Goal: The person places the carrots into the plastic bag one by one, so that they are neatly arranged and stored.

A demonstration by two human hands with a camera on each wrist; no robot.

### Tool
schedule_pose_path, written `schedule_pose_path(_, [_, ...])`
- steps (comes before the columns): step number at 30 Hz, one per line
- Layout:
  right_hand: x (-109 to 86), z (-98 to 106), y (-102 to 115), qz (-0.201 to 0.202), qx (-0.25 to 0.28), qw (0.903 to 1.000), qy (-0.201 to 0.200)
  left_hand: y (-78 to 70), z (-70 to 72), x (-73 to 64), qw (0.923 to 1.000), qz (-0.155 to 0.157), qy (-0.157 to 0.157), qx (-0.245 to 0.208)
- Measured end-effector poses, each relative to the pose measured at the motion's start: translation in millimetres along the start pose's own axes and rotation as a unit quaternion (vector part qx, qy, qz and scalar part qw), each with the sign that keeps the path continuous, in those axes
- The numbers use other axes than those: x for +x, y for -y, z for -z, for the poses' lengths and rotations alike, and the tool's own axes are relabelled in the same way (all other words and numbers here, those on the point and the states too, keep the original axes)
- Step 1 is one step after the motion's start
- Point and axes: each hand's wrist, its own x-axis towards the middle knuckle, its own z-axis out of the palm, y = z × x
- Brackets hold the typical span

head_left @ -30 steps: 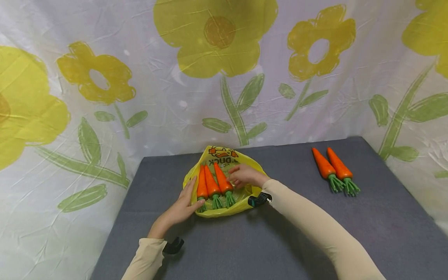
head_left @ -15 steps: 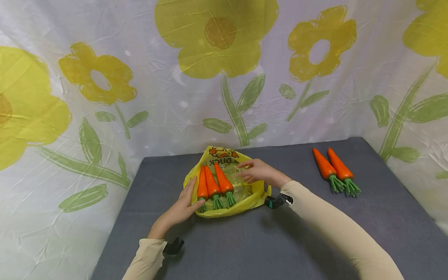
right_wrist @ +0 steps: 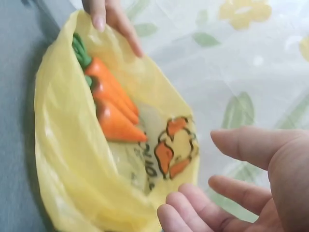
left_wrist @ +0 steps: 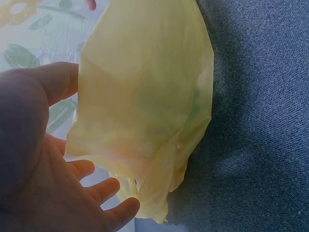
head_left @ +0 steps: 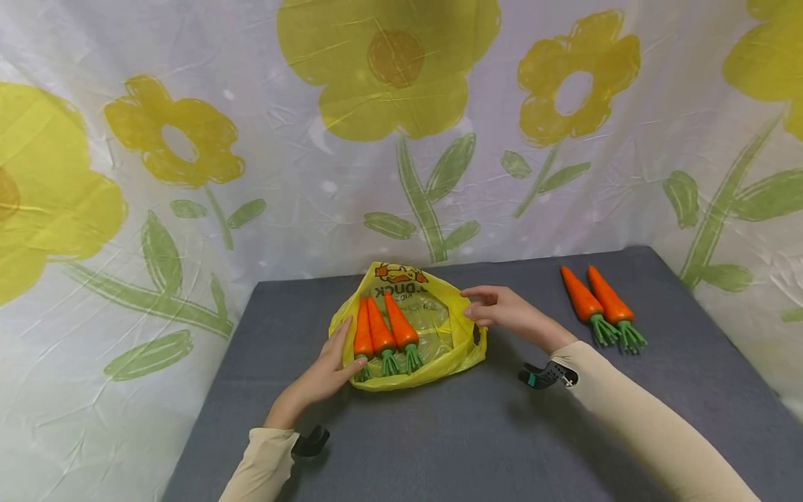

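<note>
A yellow plastic bag (head_left: 467, 352) lies with its mouth wide, showing a printed duck (right_wrist: 178, 147) and lettering inside. Three orange carrots (head_left: 380, 328) with green stalks rest side by side in its left half. My left hand (head_left: 323, 369) holds the bag's left rim, thumb reaching over it by the leftmost carrot's stalks. From the left wrist view, the other fingers (left_wrist: 104, 188) spread loosely along the bag's outside. At the right rim is my right hand (head_left: 505, 310), fingers parted with nothing between them; in the right wrist view it sits beside the duck print.
Two more carrots (head_left: 592, 303) lie together at the back right of the dark grey table (head_left: 401, 446). A flower-printed cloth (head_left: 263, 139) hangs behind the table and along its sides. Each wrist carries a black strap, the right one (head_left: 542, 375) nearer the table's middle.
My right hand has let go of the rightmost carrot in the bag and moved right, out to the bag's right rim. The left hand and the three carrots stay put.
</note>
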Motion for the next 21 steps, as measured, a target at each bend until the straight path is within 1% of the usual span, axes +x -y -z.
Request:
schedule_pose_path(8, [-17.4, 26.4, -22.8, 0.001, -0.002, 0.9997, -0.025, -0.5, 0.7, -0.7, 0.9998, 0.016, 0.005, -0.007])
schedule_pose_path(13, [-25.6, 49.9, -37.7, -0.007, -0.01, 0.999, -0.043, 0.2, 0.4, -0.4, 1.0, 0.009, -0.001, -0.004])
schedule_pose_path(16, [-29.9, 65.0, -43.2, -0.019, -0.014, 0.9981, -0.057, 0.9, -0.1, -0.1, 1.0, 0.005, -0.003, -0.002])
schedule_pose_path(21, [-37.2, 89.0, -50.7, -0.02, -0.03, 0.9967, -0.073, 1.9, -0.4, 0.6, 1.0, 0.003, -0.001, -0.001])
